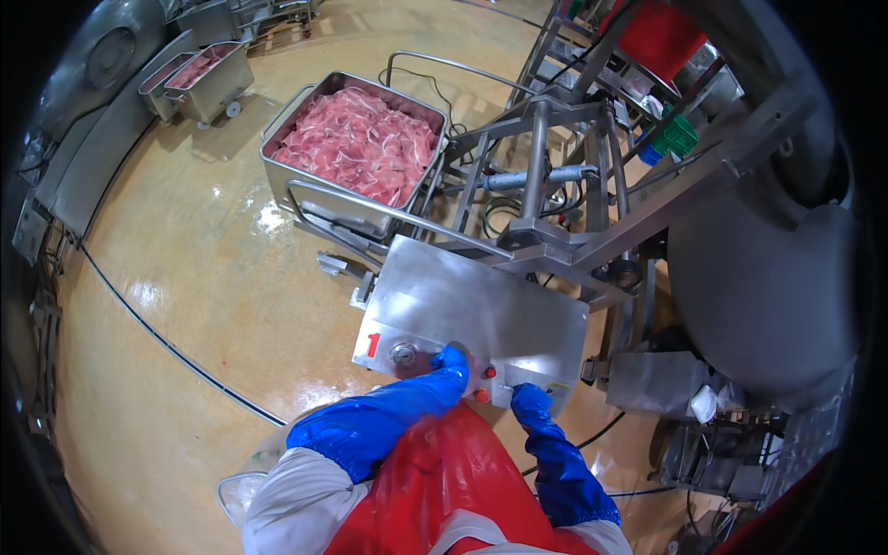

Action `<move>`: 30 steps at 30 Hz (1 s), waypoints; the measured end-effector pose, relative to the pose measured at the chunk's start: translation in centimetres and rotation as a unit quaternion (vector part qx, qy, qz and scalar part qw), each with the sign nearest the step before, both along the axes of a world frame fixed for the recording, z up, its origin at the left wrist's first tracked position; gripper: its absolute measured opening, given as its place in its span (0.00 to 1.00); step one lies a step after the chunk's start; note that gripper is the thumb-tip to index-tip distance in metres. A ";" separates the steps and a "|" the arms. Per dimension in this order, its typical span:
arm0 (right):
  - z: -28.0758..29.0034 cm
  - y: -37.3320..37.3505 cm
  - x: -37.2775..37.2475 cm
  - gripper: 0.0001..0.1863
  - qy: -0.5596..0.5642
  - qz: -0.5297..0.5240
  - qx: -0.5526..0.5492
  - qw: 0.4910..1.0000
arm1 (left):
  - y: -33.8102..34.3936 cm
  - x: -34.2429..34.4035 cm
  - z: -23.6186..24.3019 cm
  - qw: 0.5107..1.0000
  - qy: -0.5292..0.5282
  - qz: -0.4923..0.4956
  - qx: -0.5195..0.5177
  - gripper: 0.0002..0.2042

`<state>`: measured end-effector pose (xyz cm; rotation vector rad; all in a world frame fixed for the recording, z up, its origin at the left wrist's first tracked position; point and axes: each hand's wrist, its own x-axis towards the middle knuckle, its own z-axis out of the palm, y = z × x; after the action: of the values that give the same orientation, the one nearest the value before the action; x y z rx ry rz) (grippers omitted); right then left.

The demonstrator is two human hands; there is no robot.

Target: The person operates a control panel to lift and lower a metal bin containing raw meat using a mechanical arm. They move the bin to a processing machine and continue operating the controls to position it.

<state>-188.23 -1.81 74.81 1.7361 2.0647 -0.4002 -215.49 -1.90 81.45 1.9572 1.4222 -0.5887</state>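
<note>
A stainless steel control box (472,301) stands in front of me, with a round dial (403,354), a red button (490,373) and an orange-red knob (482,395) on its near face. My left hand (450,360), in a blue glove, rests on this face between the dial and the buttons. Its fingers look curled, and whatever lies beneath them is hidden. To the right of the buttons, my right hand (531,403), also gloved in blue, is closed at the panel by a small pale fitting. I cannot make out what it grips.
Beyond the box, a steel meat cart (280,181) full of sliced pink meat sits in the lifting frame (555,231). A large steel drum (758,287) stands at right. More meat carts (218,100) are far left. A drain channel (176,350) crosses the wet floor.
</note>
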 end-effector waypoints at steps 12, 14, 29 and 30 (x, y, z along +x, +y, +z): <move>-2.1 -0.7 3.5 0.25 0.099 0.009 0.037 0.994 | -2.0 -3.2 -2.5 0.958 -0.227 0.167 -0.041 0.17; -6.0 -0.7 6.3 0.26 0.131 0.078 0.047 0.987 | -2.3 -3.5 -3.0 0.945 -0.262 0.185 -0.056 0.18; -11.3 4.4 11.9 0.21 0.337 -0.356 -0.433 0.756 | -2.0 -2.4 -3.2 0.910 -0.253 0.306 -0.124 0.24; -10.5 4.9 11.8 0.21 0.337 -0.326 -0.436 0.768 | -2.2 -2.3 -3.5 0.908 -0.256 0.310 -0.120 0.24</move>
<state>-176.38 3.08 64.26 1.6888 1.0803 -2.0598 -217.83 -4.09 77.98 1.2273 1.4280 0.0508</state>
